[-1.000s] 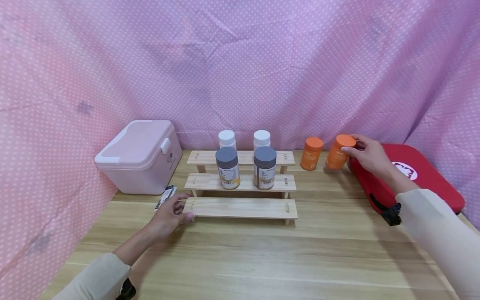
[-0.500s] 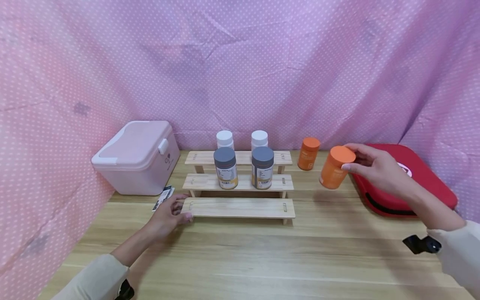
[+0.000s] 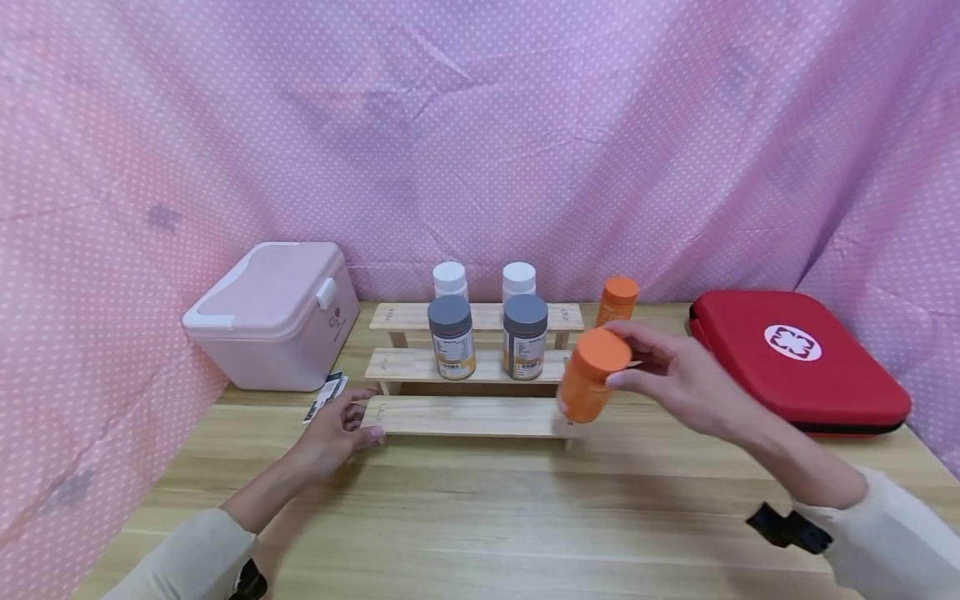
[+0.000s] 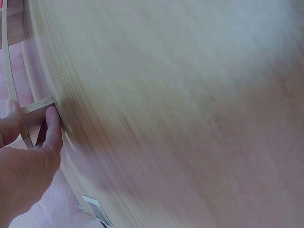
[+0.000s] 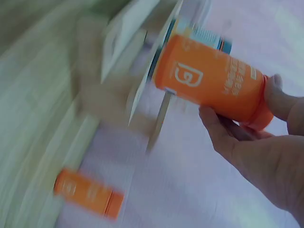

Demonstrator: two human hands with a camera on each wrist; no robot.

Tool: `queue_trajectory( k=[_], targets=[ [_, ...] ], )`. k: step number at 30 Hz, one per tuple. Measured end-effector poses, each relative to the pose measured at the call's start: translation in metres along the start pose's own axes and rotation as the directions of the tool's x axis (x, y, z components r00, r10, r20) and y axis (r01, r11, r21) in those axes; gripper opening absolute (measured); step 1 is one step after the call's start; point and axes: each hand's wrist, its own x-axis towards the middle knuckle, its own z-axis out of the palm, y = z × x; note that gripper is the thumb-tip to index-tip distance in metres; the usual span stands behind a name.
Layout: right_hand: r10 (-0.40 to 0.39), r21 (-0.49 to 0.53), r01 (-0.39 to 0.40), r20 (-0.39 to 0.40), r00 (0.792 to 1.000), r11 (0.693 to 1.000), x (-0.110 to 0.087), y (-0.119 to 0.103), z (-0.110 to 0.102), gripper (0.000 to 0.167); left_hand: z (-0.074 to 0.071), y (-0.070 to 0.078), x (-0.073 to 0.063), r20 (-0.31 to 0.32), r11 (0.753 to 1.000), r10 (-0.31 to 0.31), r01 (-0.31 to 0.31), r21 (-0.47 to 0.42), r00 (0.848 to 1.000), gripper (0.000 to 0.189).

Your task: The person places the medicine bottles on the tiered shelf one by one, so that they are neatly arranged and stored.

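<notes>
A wooden three-step display rack (image 3: 468, 414) stands mid-table. My left hand (image 3: 337, 433) grips the left end of its lowest step; in the left wrist view the thumb lies on the board and the fingers (image 4: 54, 128) on its support. Between thumb and fingers, my right hand (image 3: 682, 379) holds an orange pill bottle (image 3: 588, 387), tilted, in front of the rack's right end. Two grey-capped bottles (image 3: 452, 342) stand on the middle step. Two white-capped bottles (image 3: 519, 279) are on the top step, partly hidden. A second orange bottle (image 3: 618, 302) stands right of the rack, its lower part hidden by my hand.
On the left is a pale pink lidded box (image 3: 273, 317), with a small printed card (image 3: 327, 396) beside it. A red first-aid case (image 3: 798, 358) lies on the right. A pink dotted curtain (image 3: 480, 150) hangs behind the wooden table (image 3: 465, 517).
My right hand has lifted the orange pill bottle from beside the red case and carried it left and forward to the rack's right end. My left hand stays on the rack.
</notes>
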Motion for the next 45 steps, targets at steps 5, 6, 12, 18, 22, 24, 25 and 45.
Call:
queue_trajectory(
  k=[5,6,12,18,22,24,25,45],
  targets=[
    [-0.078,0.147,0.069,0.057,0.995,0.987,0.020,-0.015,0.042,0.052,0.000,0.000,0.000,0.011,1.000,0.008,-0.008,-0.015,1.000,0.059],
    [-0.091,0.172,0.078,0.072,0.993,0.982,0.024,-0.018,0.050,0.051,0.000,0.000,0.001,0.008,1.000,0.009,-0.009,-0.009,1.000,0.059],
    [-0.101,0.254,0.064,0.136,0.986,0.965,0.048,-0.028,0.096,0.047,0.000,0.000,0.002,-0.001,1.000,0.007,-0.007,0.023,1.000,0.059],
    [-0.043,0.238,0.005,0.155,0.987,0.971,0.065,-0.033,0.127,0.048,0.000,0.001,0.002,-0.001,0.999,-0.007,0.007,0.048,1.000,0.060],
    [-0.050,0.200,0.021,0.139,0.989,0.980,0.071,-0.033,0.137,0.049,-0.001,0.002,0.002,-0.001,0.998,-0.011,0.011,0.067,1.000,0.060],
    [-0.045,0.179,0.021,0.133,0.990,0.984,0.073,-0.032,0.140,0.049,-0.001,0.003,0.002,-0.003,0.997,-0.013,0.013,0.074,1.000,0.060],
    [-0.037,0.172,0.013,0.133,0.990,0.985,0.073,-0.031,0.140,0.048,-0.001,0.003,0.002,-0.005,0.997,-0.016,0.016,0.082,1.000,0.061],
    [0.026,0.125,-0.037,0.085,0.996,0.992,0.075,-0.030,0.147,0.057,-0.002,0.003,0.001,-0.011,0.994,-0.017,0.018,0.105,1.000,0.060]
  ],
)
